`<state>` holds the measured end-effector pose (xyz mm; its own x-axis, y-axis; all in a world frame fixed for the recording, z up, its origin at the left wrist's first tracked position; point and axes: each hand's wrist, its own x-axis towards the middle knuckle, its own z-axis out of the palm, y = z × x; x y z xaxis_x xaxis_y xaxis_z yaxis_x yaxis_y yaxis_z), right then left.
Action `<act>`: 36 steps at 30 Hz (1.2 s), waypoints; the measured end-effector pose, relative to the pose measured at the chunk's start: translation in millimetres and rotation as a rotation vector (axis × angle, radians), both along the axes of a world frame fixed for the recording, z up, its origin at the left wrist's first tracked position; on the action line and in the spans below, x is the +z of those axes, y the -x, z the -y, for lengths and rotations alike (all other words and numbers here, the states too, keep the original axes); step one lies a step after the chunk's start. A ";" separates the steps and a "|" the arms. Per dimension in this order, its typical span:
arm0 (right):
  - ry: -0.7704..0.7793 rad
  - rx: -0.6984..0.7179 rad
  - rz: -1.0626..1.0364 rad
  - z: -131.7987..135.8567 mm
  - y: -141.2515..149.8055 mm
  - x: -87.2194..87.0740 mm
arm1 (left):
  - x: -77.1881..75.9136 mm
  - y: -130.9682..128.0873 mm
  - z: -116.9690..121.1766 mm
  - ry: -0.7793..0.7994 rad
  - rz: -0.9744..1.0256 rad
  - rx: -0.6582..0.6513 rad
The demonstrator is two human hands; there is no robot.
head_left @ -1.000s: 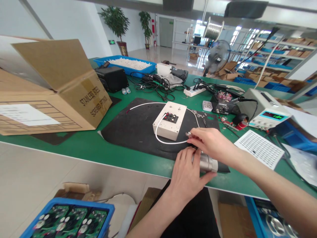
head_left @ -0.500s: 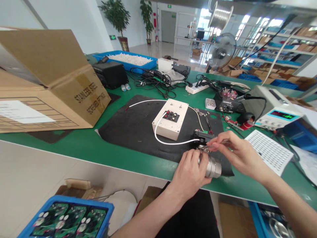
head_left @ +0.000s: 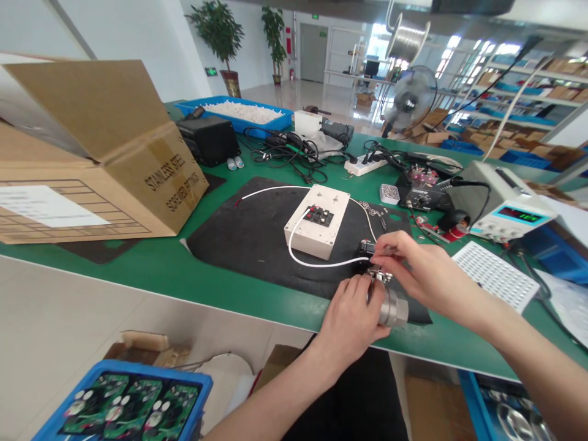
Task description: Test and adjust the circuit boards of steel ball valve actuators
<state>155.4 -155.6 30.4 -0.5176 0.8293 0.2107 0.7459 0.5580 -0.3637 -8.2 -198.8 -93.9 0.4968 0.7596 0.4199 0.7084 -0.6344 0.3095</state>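
Note:
My left hand (head_left: 353,315) is wrapped round a shiny steel valve body (head_left: 394,309) with a hexagonal end, lying at the table's front edge. Small metal bracket parts (head_left: 380,277) stand on the valve, next to a black housing (head_left: 364,250) partly hidden by my fingers. My right hand (head_left: 400,264) is closed in a pinch just above the bracket, on a thin metal tool (head_left: 390,249) that is mostly covered. A white cable (head_left: 316,265) runs from the black housing to a beige box (head_left: 309,242) with a black push-terminal block (head_left: 320,215) on top.
A black mat (head_left: 239,239) covers part of the green table. At left stands a large open carton (head_left: 151,184). To the right are a white perforated tray (head_left: 493,275) and a power supply (head_left: 505,196). Circuit boards sit in a blue bin (head_left: 202,392) below the table edge.
My right hand has moved slightly left and turned over the bracket, with the thin tool now mostly hidden. My left hand stays on the valve body.

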 end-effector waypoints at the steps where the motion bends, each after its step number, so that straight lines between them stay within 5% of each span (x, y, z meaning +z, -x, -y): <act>1: 0.009 0.029 0.051 -4.1 4.6 1.0 | 1.1 0.1 0.4 0.001 -0.006 0.002; 11: -0.072 0.258 0.385 -22.9 41.9 2.6 | 9.9 -1.4 -2.5 -0.090 -0.126 0.008; 25: 0.122 0.294 0.192 -26.7 13.0 8.6 | -10.7 3.5 -28.2 -0.220 -0.091 -0.115; 28: 0.168 0.268 0.050 -21.7 -6.2 -3.6 | -7.8 5.0 -28.8 -0.234 -0.121 -0.124; 36: 0.253 0.010 -0.659 -2.4 -43.2 -70.6 | 2.1 4.3 -29.8 -0.211 -0.220 -0.132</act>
<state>198.5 -153.2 -40.2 -0.3561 0.8902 0.2842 0.3209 0.4021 -0.8575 -12.5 -169.0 -91.8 0.6816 0.5898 0.4331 0.6506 -0.7593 0.0101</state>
